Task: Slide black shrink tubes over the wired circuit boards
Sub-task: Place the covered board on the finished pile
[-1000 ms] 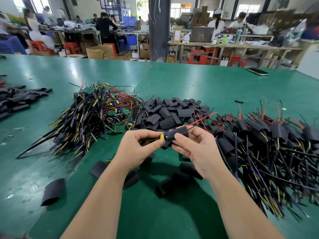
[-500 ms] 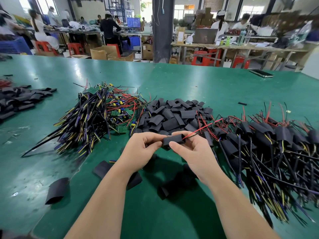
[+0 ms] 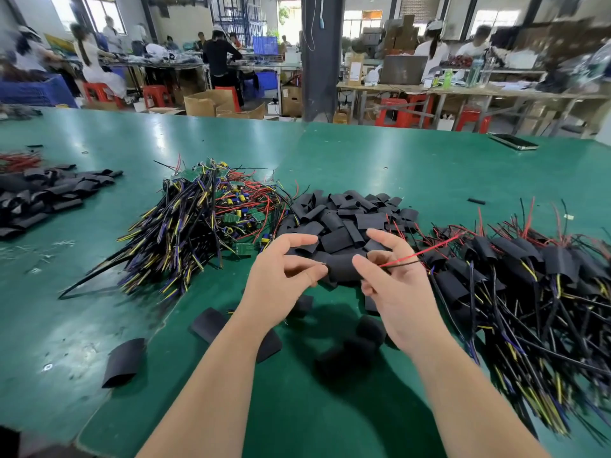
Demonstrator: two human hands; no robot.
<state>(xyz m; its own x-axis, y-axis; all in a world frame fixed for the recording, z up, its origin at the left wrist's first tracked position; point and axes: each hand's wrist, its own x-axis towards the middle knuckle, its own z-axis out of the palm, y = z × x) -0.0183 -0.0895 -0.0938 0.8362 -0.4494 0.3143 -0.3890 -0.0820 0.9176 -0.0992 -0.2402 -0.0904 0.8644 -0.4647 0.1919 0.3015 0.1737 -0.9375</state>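
Above the green table [image 3: 330, 153] I hold one black shrink tube [image 3: 342, 267] level between both hands. My left hand [image 3: 284, 279] pinches its left end with thumb and curled fingers, index finger stretched out. My right hand [image 3: 393, 289] pinches the red and black wires [image 3: 423, 254] that leave its right end; the board inside is hidden. The heap of bare wired circuit boards [image 3: 205, 223] lies to the left. A pile of loose black tubes [image 3: 347, 216] sits just behind my hands. Sleeved boards [image 3: 529, 279] are heaped on the right.
Several stray tubes [image 3: 124, 361] lie on the table in front of and under my hands. A second tube pile [image 3: 43, 196] is at the far left. A phone [image 3: 514, 142] rests near the far right edge. People work at benches beyond.
The tube has slid along over the board, so the yellow and blue part at its left end no longer shows. My hands have drawn slightly apart.
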